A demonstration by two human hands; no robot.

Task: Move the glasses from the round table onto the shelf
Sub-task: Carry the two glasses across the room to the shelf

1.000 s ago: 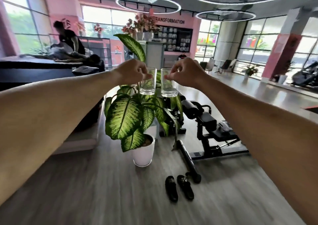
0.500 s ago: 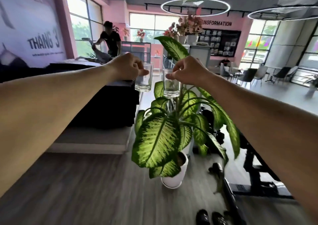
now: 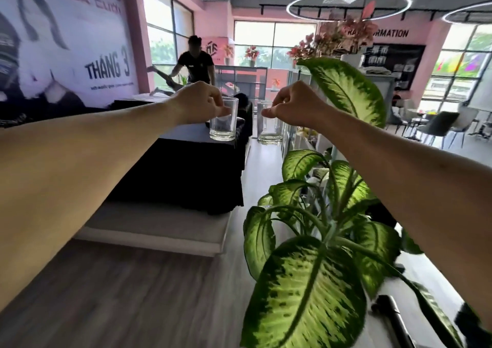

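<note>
Although only the head view is given, it shows both arms stretched forward at chest height, each carrying a clear tumbler in mid-air with nothing under it. The left hand (image 3: 198, 102) pinches the rim of the left glass (image 3: 223, 119) between thumb and curled fingers; the glass hangs upright, its upper left part hidden behind the knuckles. The right hand (image 3: 294, 104) grasps the right glass (image 3: 269, 123) the same way, thumb (image 3: 267, 112) across the front of the rim, and the glass's right side is covered by the fist. The two glasses are near each other but apart, their bases level.

Below and right of the right forearm a potted plant (image 3: 308, 289) with big mottled green leaves fills the lower middle of the frame; its pot is not visible. Behind the left glass stands a black-draped platform (image 3: 186, 177) on a pale base. A large printed wall banner (image 3: 61, 38) on the left is blurred and cut off by the frame edge. A person in dark clothes (image 3: 195, 64) stands at the far window, backlit and hard to make out. Grey chairs (image 3: 436, 127) sit far right. Neither the round table nor the shelf can be told with certainty.
</note>
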